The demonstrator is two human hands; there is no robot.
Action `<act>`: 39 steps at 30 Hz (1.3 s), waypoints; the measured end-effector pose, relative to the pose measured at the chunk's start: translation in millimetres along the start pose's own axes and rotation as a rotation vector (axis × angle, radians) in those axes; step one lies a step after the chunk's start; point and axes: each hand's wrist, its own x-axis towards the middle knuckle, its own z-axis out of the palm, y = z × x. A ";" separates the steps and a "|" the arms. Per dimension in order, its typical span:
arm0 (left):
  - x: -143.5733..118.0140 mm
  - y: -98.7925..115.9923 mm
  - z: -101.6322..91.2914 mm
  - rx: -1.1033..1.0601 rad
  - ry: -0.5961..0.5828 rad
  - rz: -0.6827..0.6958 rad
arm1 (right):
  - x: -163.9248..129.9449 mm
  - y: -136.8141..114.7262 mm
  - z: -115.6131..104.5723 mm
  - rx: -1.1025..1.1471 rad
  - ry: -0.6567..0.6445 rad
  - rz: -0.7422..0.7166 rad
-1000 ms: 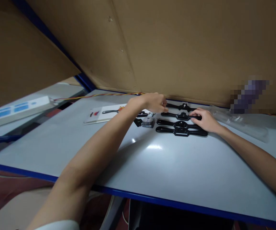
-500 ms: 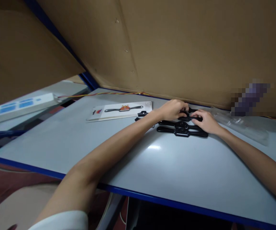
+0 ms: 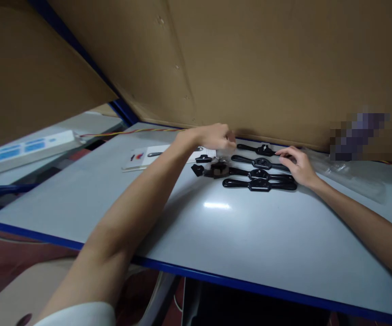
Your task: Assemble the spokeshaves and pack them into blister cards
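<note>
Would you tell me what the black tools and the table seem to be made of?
Black tools: probably cast metal with a matte black coat, given the dull sheen; plastic is possible. Table: smooth, glossy grey laminate or coated board, going by the lamp glare, with a blue edge.

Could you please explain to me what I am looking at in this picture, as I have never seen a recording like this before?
There is no machine here: a person works with two bare hands, and the single picture comes from a camera worn on their head, looking forward and down.

The hands reach across a pale grey table with a blue edge, with brown cardboard walls behind it. On the table lie four black two-handled metal tools in a row, one behind the other, a few small dark parts to their left, and a white printed card showing such a tool. A clear plastic bag lies at the right.

The left hand hovers, loosely closed, above the small parts; whether it holds anything is unclear. The right hand rests open on the right-hand handles of the tools.
</note>
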 end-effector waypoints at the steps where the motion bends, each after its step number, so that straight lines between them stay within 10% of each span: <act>1: 4.3 3.6 5.7 0.014 0.083 0.018 | 0.1 -1.2 -0.2 -0.012 0.036 -0.010; 6: 28.6 35.6 37.5 0.078 0.203 0.079 | 15.8 -5.8 -0.6 -0.200 0.045 -0.083; 15: 70.0 77.6 52.4 0.212 0.016 -0.102 | 73.1 10.0 -8.1 -0.363 -0.400 0.172; 23: 98.4 83.9 57.1 0.129 -0.056 -0.189 | 72.2 22.9 3.4 -0.264 -0.410 0.254; 33: 57.9 77.7 59.1 0.422 0.022 0.045 | 75.6 36.8 6.8 -0.068 -0.412 0.231; 39: 69.5 77.4 57.9 0.258 -0.052 -0.083 | 75.5 41.6 1.4 0.008 -0.423 0.206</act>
